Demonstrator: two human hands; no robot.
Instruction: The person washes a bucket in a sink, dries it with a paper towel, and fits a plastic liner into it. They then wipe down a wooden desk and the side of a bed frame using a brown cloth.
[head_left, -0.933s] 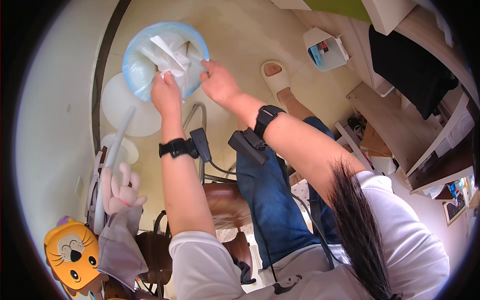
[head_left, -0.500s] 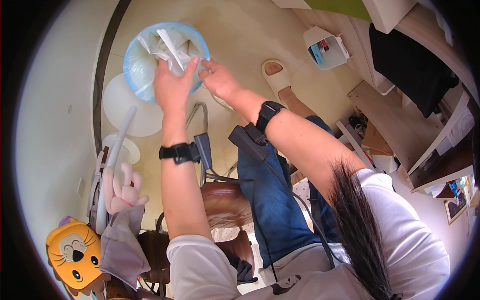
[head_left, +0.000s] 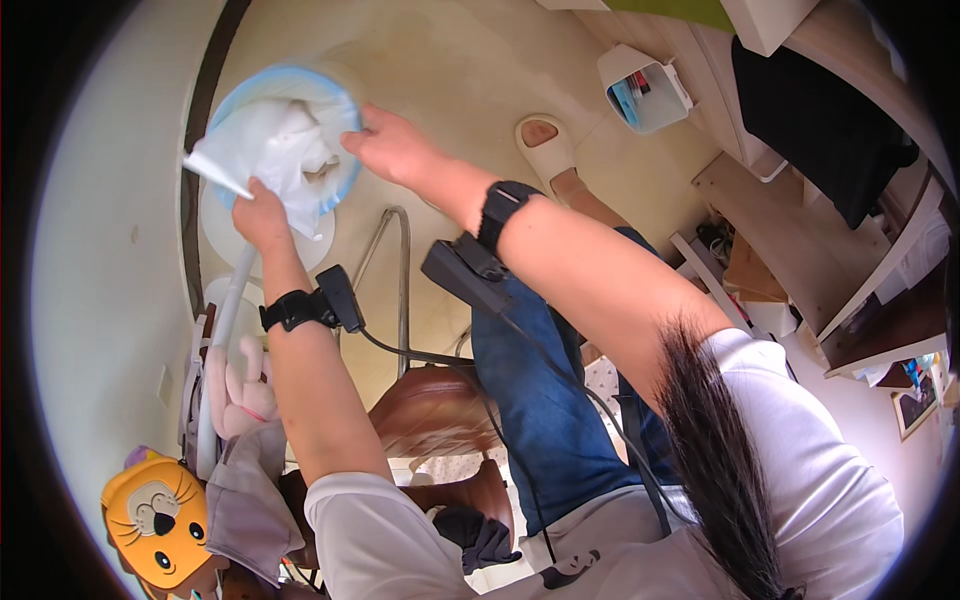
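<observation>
Left hand (head_left: 262, 216) pinches white plastic (head_left: 262, 145) spreading just beyond it; right hand (head_left: 388, 147) grips the bin's blue rim (head_left: 290, 72).

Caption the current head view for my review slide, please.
Left hand grips thin white material over a blue-rimmed bin, with the right hand at its rim.

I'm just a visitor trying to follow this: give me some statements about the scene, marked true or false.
1. The left grip holds a thin, crumpled white sheet. True.
2. The right grip is on the brown seat. False: it is at the blue-edged rim of the round, plastic-lined bin.
3. A cream slip-on shoe is on the person's foot. True.
4. The white open-topped container is empty. False: blue and red items are inside.
5. The orange animal-faced item is at the picture's lower left. True.
</observation>
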